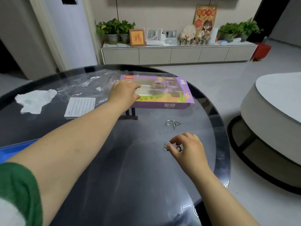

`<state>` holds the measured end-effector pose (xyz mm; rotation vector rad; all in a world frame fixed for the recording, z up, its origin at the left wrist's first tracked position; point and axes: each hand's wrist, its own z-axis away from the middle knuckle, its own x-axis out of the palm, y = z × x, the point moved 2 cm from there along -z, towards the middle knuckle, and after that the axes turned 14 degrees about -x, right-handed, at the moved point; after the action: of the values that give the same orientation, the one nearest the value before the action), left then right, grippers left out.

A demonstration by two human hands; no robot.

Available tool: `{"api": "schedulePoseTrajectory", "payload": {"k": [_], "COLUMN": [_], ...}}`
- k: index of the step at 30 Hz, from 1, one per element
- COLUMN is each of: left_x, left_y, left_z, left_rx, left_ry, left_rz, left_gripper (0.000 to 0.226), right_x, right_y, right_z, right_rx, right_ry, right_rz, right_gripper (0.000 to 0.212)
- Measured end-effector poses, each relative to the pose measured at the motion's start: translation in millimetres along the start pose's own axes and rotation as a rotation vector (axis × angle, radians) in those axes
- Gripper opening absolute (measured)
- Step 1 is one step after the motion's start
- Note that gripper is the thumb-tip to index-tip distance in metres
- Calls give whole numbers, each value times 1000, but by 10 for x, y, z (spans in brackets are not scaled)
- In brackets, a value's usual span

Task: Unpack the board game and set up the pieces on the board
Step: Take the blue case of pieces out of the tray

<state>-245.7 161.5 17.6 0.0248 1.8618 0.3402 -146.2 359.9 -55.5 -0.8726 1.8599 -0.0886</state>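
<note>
A flat purple game box [164, 93] lies at the far side of the round glass table [114, 160]. My left hand [123, 92] reaches across and rests on the box's left end, fingers extended over its top. Nearer, on the right, my right hand [187, 149] pinches a small metal ring piece [167, 146] against the tabletop. A second bent-wire metal piece [173, 123] lies loose between that hand and the box.
A crumpled white tissue [35, 101] and a white printed sheet [80, 106] lie at the left, with clear plastic wrap [84, 82] behind them. A blue object [13, 149] shows at the left edge. A round white-topped table [273, 115] stands to the right.
</note>
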Motion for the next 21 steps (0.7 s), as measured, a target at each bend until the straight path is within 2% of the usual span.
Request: {"api": "schedulePoseTrajectory", "payload": {"k": [6, 8, 12, 21], "left_x": [245, 252, 163, -646], "left_y": [-40, -71, -158, -647], "left_z": [-38, -25, 108, 1072], "left_rx": [24, 3, -56, -9], "left_ry": [-78, -93, -137, -29], "left_rz": [-122, -129, -105, 85], "left_gripper": [57, 64, 79, 59], "right_x": [-12, -41, -87, 1], "right_y": [6, 6, 19, -2], "right_z": [-8, -6, 15, -135], "right_rx": [0, 19, 6, -33], "right_ry": [-7, -46, -133, -144], "right_rz": [-104, -161, -214, -65], "right_gripper": [26, 22, 35, 22]}}
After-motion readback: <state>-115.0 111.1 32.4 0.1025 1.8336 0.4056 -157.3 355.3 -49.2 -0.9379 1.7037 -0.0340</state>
